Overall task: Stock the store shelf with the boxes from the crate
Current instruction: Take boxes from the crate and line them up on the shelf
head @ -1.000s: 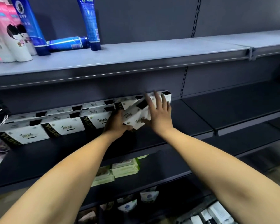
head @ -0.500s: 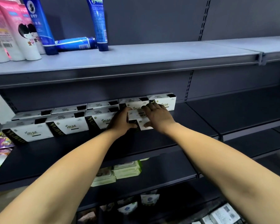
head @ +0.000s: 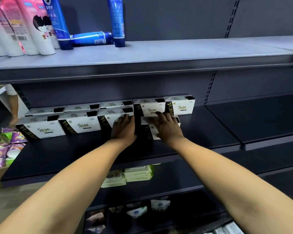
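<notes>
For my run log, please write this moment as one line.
step: seating new box | left hand: touches neighbouring box | right hand: presses new box

We note the dark shelf [head: 57, 157]: painted metal, matt, smooth. Boxes [head: 81, 127] on it: white card, faint sheen, black bands with gilt lettering. Tubes [head: 116, 22] above the shelf: glossy plastic. Packs [head: 137, 173] below it: soft, satiny plastic film. Pouches [head: 0, 154] left of it: shiny foil.

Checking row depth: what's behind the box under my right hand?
A white box stands directly behind it on the shelf. The right hand covers the top of the front box, hiding any gap.
</notes>
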The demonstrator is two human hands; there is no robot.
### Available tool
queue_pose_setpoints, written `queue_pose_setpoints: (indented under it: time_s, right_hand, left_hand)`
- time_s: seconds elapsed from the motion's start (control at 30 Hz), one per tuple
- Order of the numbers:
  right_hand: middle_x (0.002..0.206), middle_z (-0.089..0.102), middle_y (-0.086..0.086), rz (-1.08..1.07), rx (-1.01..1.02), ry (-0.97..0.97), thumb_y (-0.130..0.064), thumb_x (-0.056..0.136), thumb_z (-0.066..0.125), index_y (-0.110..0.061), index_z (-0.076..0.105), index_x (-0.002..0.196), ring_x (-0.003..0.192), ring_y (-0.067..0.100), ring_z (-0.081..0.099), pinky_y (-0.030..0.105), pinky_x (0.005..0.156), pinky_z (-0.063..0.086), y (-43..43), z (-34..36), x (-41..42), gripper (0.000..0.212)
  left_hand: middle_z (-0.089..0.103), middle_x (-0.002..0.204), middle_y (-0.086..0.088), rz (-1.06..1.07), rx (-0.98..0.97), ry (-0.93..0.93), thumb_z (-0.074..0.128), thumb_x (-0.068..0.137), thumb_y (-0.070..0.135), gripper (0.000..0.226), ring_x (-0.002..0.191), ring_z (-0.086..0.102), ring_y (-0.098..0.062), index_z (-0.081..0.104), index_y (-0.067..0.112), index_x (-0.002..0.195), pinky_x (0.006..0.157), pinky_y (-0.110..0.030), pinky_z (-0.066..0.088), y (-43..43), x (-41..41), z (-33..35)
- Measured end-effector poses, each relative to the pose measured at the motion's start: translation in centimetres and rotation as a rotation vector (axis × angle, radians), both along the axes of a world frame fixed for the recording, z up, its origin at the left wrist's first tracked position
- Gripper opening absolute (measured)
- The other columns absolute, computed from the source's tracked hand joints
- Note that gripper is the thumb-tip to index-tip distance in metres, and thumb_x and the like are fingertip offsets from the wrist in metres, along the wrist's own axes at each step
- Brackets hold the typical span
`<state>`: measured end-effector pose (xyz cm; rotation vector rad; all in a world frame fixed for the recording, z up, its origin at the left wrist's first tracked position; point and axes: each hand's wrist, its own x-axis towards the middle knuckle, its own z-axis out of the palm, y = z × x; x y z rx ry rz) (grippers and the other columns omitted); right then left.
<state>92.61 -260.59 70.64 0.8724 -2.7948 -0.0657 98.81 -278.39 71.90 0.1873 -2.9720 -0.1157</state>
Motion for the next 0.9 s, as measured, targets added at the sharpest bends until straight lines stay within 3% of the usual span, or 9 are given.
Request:
queue_pose_setpoints:
  time_s: [0.1, 0.33, 0.6, 0.9]
  right_hand:
    - [0.150, 0.027, 0.005, 0.020, -0.040, 0.044, -0.017, 0.090, 0.064, -0.043, 0.014, 0.153, 0.135, 0.031, 0.029, 0.046, 0.114, 0.026, -0.5, -0.7, -0.1, 0.084]
    - [0.149, 0.035, 0.003, 0.076, -0.090, 0.048, -0.014, 0.092, 0.055, -0.039, 0.019, 0.153, 0.134, 0.032, 0.033, 0.048, 0.117, 0.021, -0.9, -1.3, -1.9, 0.075]
    - [0.149, 0.035, 0.003, 0.119, -0.121, 0.061, -0.014, 0.090, 0.059, -0.037, 0.022, 0.153, 0.135, 0.031, 0.032, 0.046, 0.119, 0.016, -2.2, -1.2, -3.7, 0.077]
    - [0.150, 0.034, 0.003, 0.124, -0.134, 0.051, -0.010, 0.085, 0.065, -0.039, 0.022, 0.153, 0.132, 0.032, 0.035, 0.047, 0.115, 0.025, -4.6, -1.5, -6.6, 0.085]
  left_hand:
    - [0.036, 0.140, -0.012, 0.008, -0.095, 0.058, 0.063, 0.086, 0.034, 0.060, 0.127, 0.037, -0.033, 0.038, 0.012, 0.136, 0.100, -0.042, 0.035, -0.5, 0.0, -0.3]
    - [0.037, 0.140, -0.012, 0.001, -0.155, 0.097, 0.062, 0.086, 0.038, 0.063, 0.128, 0.037, -0.031, 0.038, 0.012, 0.137, 0.100, -0.042, 0.036, -1.5, -1.0, -0.6]
    - [0.044, 0.133, -0.010, -0.009, -0.175, 0.140, 0.067, 0.080, 0.046, 0.073, 0.122, 0.043, -0.031, 0.041, 0.012, 0.138, 0.097, -0.042, 0.039, -2.3, -2.7, -0.7]
    - [0.045, 0.134, -0.011, -0.016, -0.219, 0.157, 0.075, 0.076, 0.041, 0.076, 0.121, 0.045, -0.032, 0.043, 0.011, 0.138, 0.098, -0.042, 0.039, -3.4, -4.6, -1.0]
